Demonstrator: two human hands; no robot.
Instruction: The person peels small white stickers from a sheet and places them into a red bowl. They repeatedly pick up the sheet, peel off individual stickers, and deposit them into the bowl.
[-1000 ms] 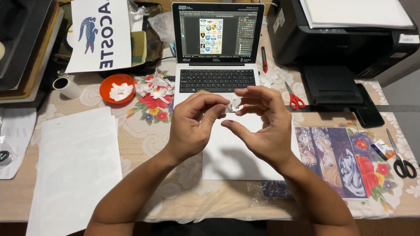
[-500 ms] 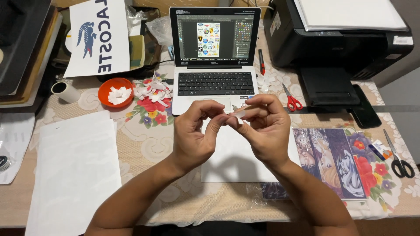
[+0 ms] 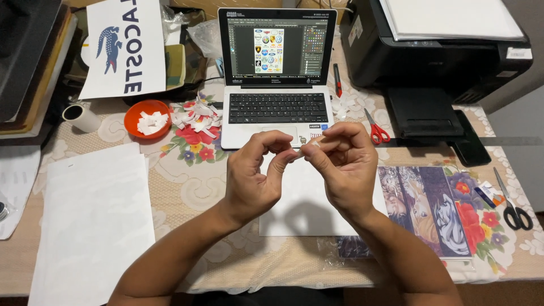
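My left hand (image 3: 256,175) and my right hand (image 3: 340,167) meet above a white sheet (image 3: 306,209) in front of the open laptop (image 3: 276,79). Both pinch a small white paper piece (image 3: 300,152) between thumbs and fingertips. Most of that piece is hidden by my fingers. The laptop screen shows a page of small round emblems.
An orange bowl (image 3: 147,118) of white scraps and loose scraps (image 3: 195,112) lie left of the laptop. Red scissors (image 3: 375,129) and a black printer (image 3: 447,51) are to the right, black scissors (image 3: 513,207) far right. White paper sheets (image 3: 93,221) lie left, a printed picture strip (image 3: 430,204) right.
Both hands have drawn closer together and slightly nearer to me, still pinching the small piece. The view has shifted a little.
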